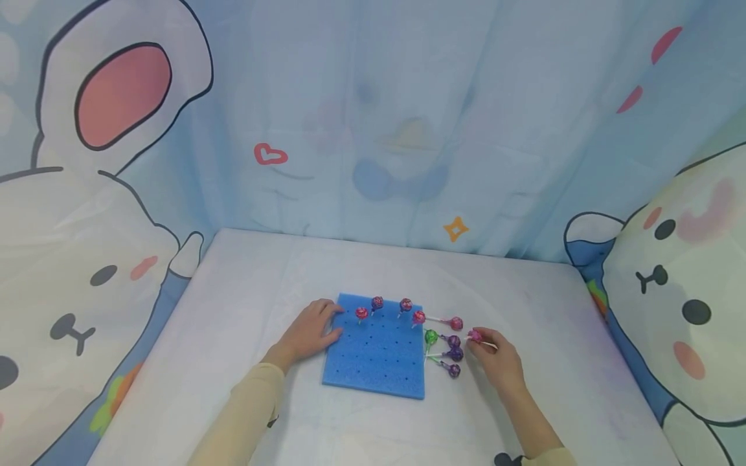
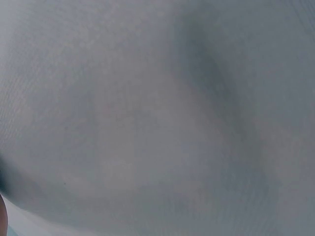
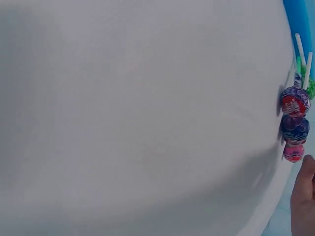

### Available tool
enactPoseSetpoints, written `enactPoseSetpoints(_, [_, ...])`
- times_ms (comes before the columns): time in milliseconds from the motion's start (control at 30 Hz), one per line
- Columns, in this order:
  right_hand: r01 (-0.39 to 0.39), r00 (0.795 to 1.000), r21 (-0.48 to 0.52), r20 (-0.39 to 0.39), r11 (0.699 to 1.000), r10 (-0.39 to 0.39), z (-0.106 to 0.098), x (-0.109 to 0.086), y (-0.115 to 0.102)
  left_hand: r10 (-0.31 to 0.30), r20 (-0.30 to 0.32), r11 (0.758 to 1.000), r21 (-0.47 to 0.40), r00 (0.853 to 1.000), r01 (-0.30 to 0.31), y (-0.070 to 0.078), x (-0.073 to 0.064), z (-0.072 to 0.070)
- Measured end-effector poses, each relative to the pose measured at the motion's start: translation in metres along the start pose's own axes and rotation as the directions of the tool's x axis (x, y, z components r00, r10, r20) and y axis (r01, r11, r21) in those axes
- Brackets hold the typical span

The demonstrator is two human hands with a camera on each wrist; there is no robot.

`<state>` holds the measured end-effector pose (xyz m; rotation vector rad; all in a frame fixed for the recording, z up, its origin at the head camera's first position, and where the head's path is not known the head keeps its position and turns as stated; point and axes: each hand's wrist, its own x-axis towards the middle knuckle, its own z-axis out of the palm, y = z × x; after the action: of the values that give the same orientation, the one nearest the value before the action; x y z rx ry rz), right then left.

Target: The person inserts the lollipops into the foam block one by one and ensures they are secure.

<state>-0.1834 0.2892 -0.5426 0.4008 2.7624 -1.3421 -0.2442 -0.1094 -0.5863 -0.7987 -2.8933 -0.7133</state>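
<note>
A blue foam board with rows of small holes lies on the table. Several red-wrapped lollipops stand in its far rows. My left hand rests on the board's left edge, fingers and thumb spread. To the right of the board, my right hand pinches a pink lollipop between thumb and fingers. Loose lollipops lie between the board and this hand: a pink-red one, several purple ones and a green one at the board's edge. In the right wrist view, purple lollipops lie near the fingers.
White cloth covers the table. Behind it hangs a light blue curtain with printed cartoon animals at both sides. The left wrist view is filled mostly by blurred pale cloth.
</note>
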Motion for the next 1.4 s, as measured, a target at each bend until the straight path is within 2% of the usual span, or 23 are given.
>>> enactPoseSetpoints(167, [0.009, 1.0, 0.115, -0.009, 0.993, -0.008, 0.003, -0.003, -0.007, 0.007, -0.008, 1.0, 0.0, 1.0, -0.007, 0.002, -0.001, -0.001])
enactPoseSetpoints(333, [0.031, 0.999, 0.127, -0.042, 0.991, -0.026, 0.011, -0.007, -0.015, 0.023, -0.024, 1.0, -0.018, 0.999, -0.023, 0.005, -0.002, -0.005])
enactPoseSetpoints(633, [0.043, 0.999, 0.218, 0.019, 0.975, -0.048, 0.022, -0.008, -0.031, 0.016, -0.011, 1.0, -0.002, 1.0, -0.016, 0.004, -0.003, -0.004])
enactPoseSetpoints(1133, [0.08, 0.99, 0.214, 0.094, 0.974, -0.102, 0.034, -0.012, -0.04, 0.027, -0.017, 1.0, -0.001, 0.999, -0.027, 0.004, -0.001, -0.004])
enactPoseSetpoints(1400, [0.085, 0.995, 0.235, 0.028, 0.968, -0.094, 0.039, -0.012, -0.042, 0.02, -0.018, 1.0, -0.002, 1.0, -0.02, 0.004, 0.0, -0.004])
